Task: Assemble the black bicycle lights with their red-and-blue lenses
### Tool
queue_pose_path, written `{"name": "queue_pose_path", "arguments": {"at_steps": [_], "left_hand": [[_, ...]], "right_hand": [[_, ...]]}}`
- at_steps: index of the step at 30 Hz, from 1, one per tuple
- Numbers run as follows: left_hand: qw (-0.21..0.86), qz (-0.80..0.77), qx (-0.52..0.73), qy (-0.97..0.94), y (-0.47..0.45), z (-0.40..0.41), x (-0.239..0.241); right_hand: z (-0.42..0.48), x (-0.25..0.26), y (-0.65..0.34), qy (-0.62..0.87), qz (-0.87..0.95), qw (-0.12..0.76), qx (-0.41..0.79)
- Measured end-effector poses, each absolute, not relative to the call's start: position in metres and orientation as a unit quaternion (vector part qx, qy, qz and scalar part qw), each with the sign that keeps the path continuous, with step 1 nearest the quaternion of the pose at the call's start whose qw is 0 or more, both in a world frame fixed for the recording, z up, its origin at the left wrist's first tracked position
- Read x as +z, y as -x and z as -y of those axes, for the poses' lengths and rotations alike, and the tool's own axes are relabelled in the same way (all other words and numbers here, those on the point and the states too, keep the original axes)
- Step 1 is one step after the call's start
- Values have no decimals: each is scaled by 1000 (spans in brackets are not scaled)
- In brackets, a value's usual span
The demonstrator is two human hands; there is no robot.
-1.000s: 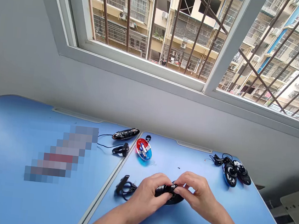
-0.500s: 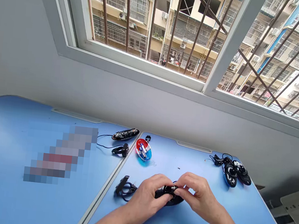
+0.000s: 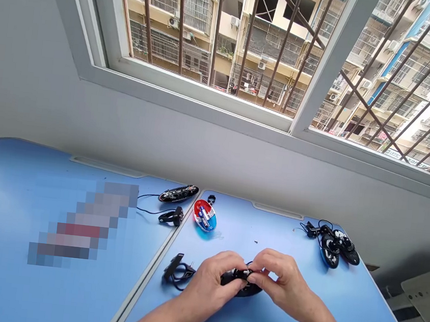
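My left hand (image 3: 210, 281) and my right hand (image 3: 279, 283) both grip a small black oval device (image 3: 243, 282) that rests on the blue table (image 3: 278, 321). The fingers of each hand are curled and pinch its top from either side. A thin black cable runs from it to a black clip (image 3: 175, 269) just left of my left hand.
A red-and-blue oval shell (image 3: 205, 215) lies further back. Left of it lie a black oval board (image 3: 178, 193) and a black clip on a wire (image 3: 171, 216). A heap of black parts (image 3: 334, 245) sits at the far right. A barred window fills the wall behind.
Both hands keep their pinch on the black device with only tiny finger shifts. The camera has drifted slightly.
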State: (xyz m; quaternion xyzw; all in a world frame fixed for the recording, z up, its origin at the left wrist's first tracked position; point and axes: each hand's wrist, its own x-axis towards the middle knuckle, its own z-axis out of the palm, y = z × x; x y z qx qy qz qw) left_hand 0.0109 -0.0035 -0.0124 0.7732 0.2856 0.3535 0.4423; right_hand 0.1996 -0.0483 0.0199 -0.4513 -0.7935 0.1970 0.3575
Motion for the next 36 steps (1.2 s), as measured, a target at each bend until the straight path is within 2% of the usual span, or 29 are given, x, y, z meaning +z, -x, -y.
{"name": "queue_pose_path", "arguments": {"at_steps": [22, 27, 29, 33, 36], "left_hand": [[456, -306, 353, -757, -12, 3, -8], [479, -317, 348, -741, -12, 3, -5], [481, -323, 348, -737, -12, 2, -6], [481, -332, 348, -733, -13, 1, -8], [485, -332, 347, -731, -13, 1, -8]], "right_hand": [[46, 19, -198, 466, 781, 349, 226], [46, 28, -205, 479, 761, 334, 285], [41, 32, -211, 523, 754, 305, 253], [19, 35, -224, 617, 742, 239, 109], [1, 30, -226, 634, 746, 190, 72]]}}
